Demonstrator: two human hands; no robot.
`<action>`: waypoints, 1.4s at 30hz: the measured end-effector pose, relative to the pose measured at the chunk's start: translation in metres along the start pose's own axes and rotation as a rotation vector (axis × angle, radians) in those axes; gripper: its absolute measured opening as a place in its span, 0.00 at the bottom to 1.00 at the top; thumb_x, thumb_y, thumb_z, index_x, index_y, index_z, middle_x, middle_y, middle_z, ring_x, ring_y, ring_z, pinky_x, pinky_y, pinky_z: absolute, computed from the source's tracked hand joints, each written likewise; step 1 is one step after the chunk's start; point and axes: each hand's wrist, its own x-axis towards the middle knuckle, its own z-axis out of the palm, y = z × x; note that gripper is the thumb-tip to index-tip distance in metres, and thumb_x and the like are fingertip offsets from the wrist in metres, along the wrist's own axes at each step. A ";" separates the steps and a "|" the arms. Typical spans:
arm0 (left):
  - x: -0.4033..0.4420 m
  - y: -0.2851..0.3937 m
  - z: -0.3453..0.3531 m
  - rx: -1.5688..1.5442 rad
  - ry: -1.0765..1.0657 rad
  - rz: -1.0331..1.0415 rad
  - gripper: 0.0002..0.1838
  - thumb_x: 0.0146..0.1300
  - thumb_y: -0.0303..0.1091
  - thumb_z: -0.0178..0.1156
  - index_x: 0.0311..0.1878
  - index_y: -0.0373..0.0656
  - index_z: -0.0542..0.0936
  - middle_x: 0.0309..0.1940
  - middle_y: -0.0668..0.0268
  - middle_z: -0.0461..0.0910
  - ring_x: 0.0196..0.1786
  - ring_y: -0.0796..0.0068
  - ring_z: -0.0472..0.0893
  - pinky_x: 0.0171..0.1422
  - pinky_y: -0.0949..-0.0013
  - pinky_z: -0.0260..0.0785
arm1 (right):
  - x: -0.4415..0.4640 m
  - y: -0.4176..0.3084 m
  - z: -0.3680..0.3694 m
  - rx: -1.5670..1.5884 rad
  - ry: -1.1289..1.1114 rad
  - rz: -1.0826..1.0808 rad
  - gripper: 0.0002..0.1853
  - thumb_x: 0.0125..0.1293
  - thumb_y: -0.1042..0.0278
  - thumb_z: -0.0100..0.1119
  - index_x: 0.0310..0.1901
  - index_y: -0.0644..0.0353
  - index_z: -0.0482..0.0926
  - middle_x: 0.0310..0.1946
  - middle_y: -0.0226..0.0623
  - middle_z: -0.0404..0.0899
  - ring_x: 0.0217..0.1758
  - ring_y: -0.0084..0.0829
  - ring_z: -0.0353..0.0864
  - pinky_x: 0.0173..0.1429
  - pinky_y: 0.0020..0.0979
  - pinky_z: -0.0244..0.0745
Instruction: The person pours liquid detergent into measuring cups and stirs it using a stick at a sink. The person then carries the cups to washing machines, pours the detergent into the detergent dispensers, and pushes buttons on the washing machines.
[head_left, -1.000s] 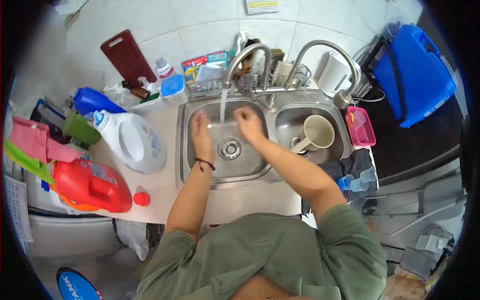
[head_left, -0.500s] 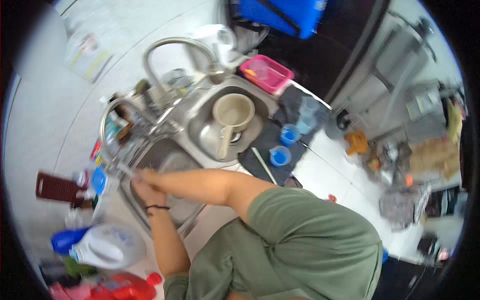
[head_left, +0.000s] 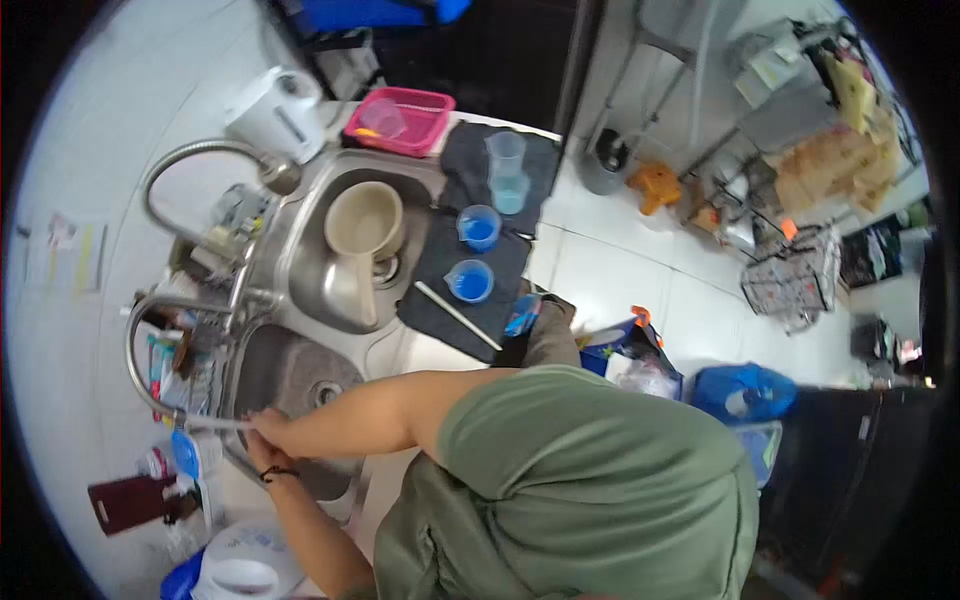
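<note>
Water runs from the curved faucet (head_left: 150, 390) onto my hands over the left basin (head_left: 290, 370). My left hand (head_left: 262, 455), with a dark bracelet at its wrist, touches my right hand (head_left: 268, 428). The two overlap, and their fingers are too small and blurred to make out. In the other basin (head_left: 310, 270) lies a beige dipper (head_left: 363, 220), its handle toward me. Beside that basin a dark cloth (head_left: 450, 200) carries clear cups, two with blue contents (head_left: 470, 281), and a pale stick (head_left: 457, 320).
A pink basket (head_left: 425, 120) and a white kettle (head_left: 278, 112) stand behind the basins. White and blue bottles (head_left: 240, 565) are at the lower left. On the floor to the right are an orange stool (head_left: 655, 187), a blue bag (head_left: 745, 392) and a patterned bag (head_left: 795, 275).
The view has turned and shifted right, showing more floor. My hands, apart beside the water stream a second ago, have come together under it.
</note>
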 end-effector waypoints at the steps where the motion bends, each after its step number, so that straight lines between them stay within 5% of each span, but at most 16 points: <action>1: -0.010 0.001 0.004 -0.092 -0.109 0.045 0.17 0.76 0.47 0.45 0.48 0.45 0.77 0.42 0.65 0.77 0.48 0.67 0.77 0.56 0.63 0.71 | 0.004 0.002 -0.002 -0.017 -0.005 0.002 0.14 0.60 0.63 0.67 0.46 0.57 0.85 0.41 0.46 0.85 0.47 0.41 0.85 0.50 0.40 0.79; 4: -0.030 0.002 0.041 -0.332 -0.435 0.182 0.15 0.74 0.42 0.49 0.48 0.42 0.78 0.41 0.63 0.80 0.44 0.67 0.80 0.51 0.64 0.74 | 0.018 0.008 -0.007 -0.078 -0.048 0.000 0.13 0.61 0.62 0.66 0.45 0.57 0.86 0.40 0.45 0.86 0.45 0.41 0.86 0.48 0.40 0.80; 7: -0.070 -0.007 0.114 -0.267 0.177 0.418 0.12 0.71 0.36 0.51 0.50 0.40 0.78 0.37 0.64 0.81 0.38 0.71 0.82 0.45 0.68 0.78 | 0.038 0.016 -0.017 -0.156 -0.116 -0.004 0.12 0.63 0.62 0.65 0.44 0.57 0.86 0.38 0.45 0.86 0.43 0.40 0.86 0.46 0.40 0.80; 9: -0.060 -0.015 0.091 -0.740 0.172 0.177 0.10 0.72 0.33 0.52 0.49 0.40 0.78 0.36 0.65 0.81 0.33 0.76 0.79 0.36 0.73 0.75 | 0.049 0.021 -0.025 -0.183 -0.156 0.009 0.11 0.64 0.62 0.64 0.44 0.57 0.86 0.37 0.45 0.86 0.42 0.40 0.87 0.44 0.40 0.81; 11: -0.047 -0.028 0.070 -0.843 -0.340 0.114 0.08 0.72 0.30 0.50 0.46 0.40 0.78 0.31 0.68 0.78 0.27 0.78 0.74 0.28 0.75 0.69 | 0.050 0.022 -0.030 -0.088 -0.156 0.076 0.11 0.64 0.61 0.63 0.43 0.58 0.86 0.36 0.45 0.86 0.40 0.39 0.87 0.43 0.40 0.82; 14: -0.054 -0.028 0.098 -0.958 0.014 0.129 0.06 0.71 0.29 0.50 0.41 0.44 0.77 0.25 0.72 0.73 0.20 0.81 0.67 0.23 0.77 0.62 | 0.050 0.018 -0.045 -0.061 -0.152 0.080 0.14 0.63 0.59 0.64 0.40 0.61 0.87 0.37 0.48 0.86 0.42 0.43 0.88 0.45 0.43 0.83; 18: -0.040 -0.013 0.112 -0.878 0.123 -0.002 0.08 0.73 0.34 0.51 0.35 0.48 0.74 0.20 0.74 0.67 0.17 0.79 0.64 0.21 0.74 0.58 | 0.002 -0.003 -0.119 -0.336 -0.099 -0.204 0.12 0.56 0.64 0.67 0.37 0.64 0.88 0.37 0.50 0.87 0.45 0.47 0.89 0.49 0.45 0.84; 21: -0.019 -0.024 0.091 -0.760 0.095 -0.023 0.14 0.76 0.42 0.51 0.33 0.48 0.72 0.16 0.75 0.61 0.15 0.77 0.59 0.20 0.71 0.53 | -0.035 -0.027 -0.179 -0.391 -0.057 -0.040 0.13 0.56 0.67 0.64 0.41 0.62 0.88 0.42 0.50 0.87 0.48 0.50 0.88 0.51 0.47 0.84; 24: -0.031 -0.018 0.117 -0.664 0.241 -0.026 0.18 0.79 0.49 0.49 0.35 0.47 0.73 0.15 0.76 0.51 0.15 0.77 0.50 0.20 0.71 0.44 | -0.010 0.011 -0.183 -0.865 0.204 -0.248 0.10 0.61 0.66 0.61 0.40 0.54 0.89 0.48 0.44 0.83 0.51 0.42 0.86 0.48 0.42 0.81; 27: -0.029 -0.019 0.101 -0.610 0.251 -0.093 0.16 0.80 0.43 0.47 0.37 0.44 0.72 0.16 0.75 0.53 0.17 0.78 0.53 0.24 0.72 0.51 | 0.000 0.025 -0.196 -1.066 0.046 -0.233 0.11 0.67 0.65 0.55 0.43 0.50 0.88 0.50 0.42 0.83 0.52 0.41 0.86 0.51 0.44 0.77; 31: -0.049 -0.014 0.103 -0.423 0.320 0.043 0.13 0.78 0.28 0.46 0.59 0.33 0.71 0.42 0.61 0.78 0.44 0.64 0.82 0.51 0.67 0.79 | 0.018 0.026 -0.213 -0.990 0.081 -0.308 0.10 0.67 0.66 0.57 0.44 0.50 0.87 0.43 0.41 0.87 0.48 0.40 0.88 0.46 0.43 0.82; 32: -0.046 -0.019 0.083 -0.327 0.186 0.051 0.22 0.76 0.23 0.47 0.70 0.31 0.62 0.62 0.54 0.73 0.62 0.55 0.78 0.71 0.59 0.71 | 0.026 0.024 -0.218 -0.958 0.108 -0.300 0.10 0.67 0.66 0.56 0.43 0.50 0.87 0.42 0.41 0.87 0.48 0.40 0.89 0.45 0.43 0.82; 35: -0.051 -0.029 0.067 -0.078 0.175 0.000 0.21 0.75 0.25 0.50 0.69 0.36 0.69 0.61 0.56 0.75 0.62 0.59 0.78 0.63 0.62 0.75 | 0.033 0.016 -0.231 -0.885 0.205 -0.264 0.10 0.68 0.67 0.54 0.43 0.54 0.85 0.39 0.41 0.88 0.46 0.41 0.89 0.44 0.42 0.84; 38: -0.072 -0.020 0.071 0.550 0.152 -0.060 0.23 0.74 0.27 0.53 0.72 0.41 0.70 0.63 0.58 0.76 0.62 0.64 0.78 0.65 0.62 0.72 | 0.024 0.013 -0.227 -0.805 0.411 -0.223 0.10 0.66 0.66 0.57 0.45 0.57 0.85 0.40 0.40 0.88 0.48 0.42 0.89 0.48 0.42 0.84; 41: -0.103 0.006 0.081 1.214 -0.045 0.060 0.25 0.74 0.30 0.54 0.73 0.41 0.69 0.69 0.59 0.72 0.67 0.63 0.75 0.70 0.64 0.67 | -0.008 0.006 -0.233 -0.732 0.340 -0.174 0.11 0.67 0.62 0.60 0.46 0.56 0.85 0.41 0.39 0.88 0.49 0.41 0.88 0.48 0.41 0.83; 42: -0.112 0.009 0.081 1.097 -0.075 0.193 0.27 0.74 0.32 0.55 0.74 0.42 0.67 0.70 0.59 0.72 0.68 0.64 0.75 0.70 0.64 0.67 | -0.015 0.000 -0.246 -0.679 0.070 -0.152 0.14 0.66 0.59 0.63 0.49 0.56 0.85 0.44 0.41 0.87 0.49 0.40 0.88 0.48 0.41 0.82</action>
